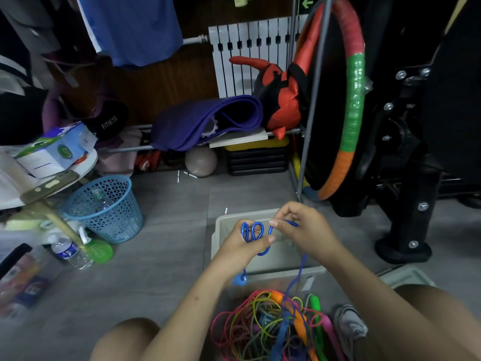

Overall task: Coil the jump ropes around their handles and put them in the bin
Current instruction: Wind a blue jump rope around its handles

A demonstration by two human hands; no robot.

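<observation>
Both hands work a blue rope (256,231) right above the bin (270,256), a pale grey tub on the floor. The left hand (240,247) is curled round a bunch of blue loops that stand up out of its fist, thumb pressed over them. The right hand (303,230) pinches a strand of the same rope between thumb and fingertips, just right of the loops. From the left fist a short length hangs down to a blue handle (240,280), dangling at the bin's near edge. Another strand drops from the right hand over the bin's near rim into the pile (270,327), a tangle of pink, yellow, green, orange and blue ropes on the floor on the near side of the bin. A blue basket (104,209) stands well left of the bin.
</observation>
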